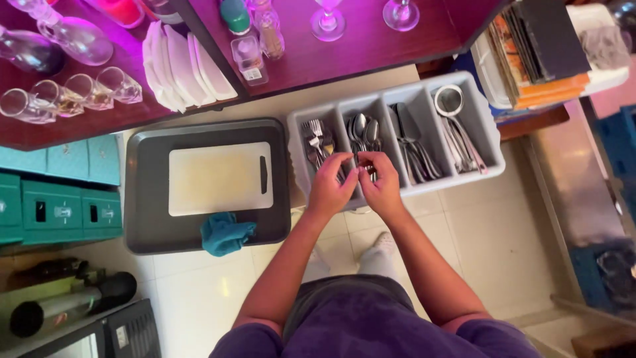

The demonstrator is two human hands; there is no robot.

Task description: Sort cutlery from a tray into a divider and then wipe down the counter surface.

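Head view: both hands, left hand [330,188] and right hand [382,185], meet over the grey cutlery tray [487,142], fingers pinched on cutlery [358,169]. Forks [315,140] and spoons [363,131] lie sorted by compartment.

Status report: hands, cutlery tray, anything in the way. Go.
Left hand and right hand together over grey cutlery tray, fingers pinching something small; grip unclear. Spoons just beyond. Nothing in the way.

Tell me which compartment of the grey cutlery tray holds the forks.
The leftmost compartment of the cutlery tray: fork tines show there, by the left hand. The next holds spoons.
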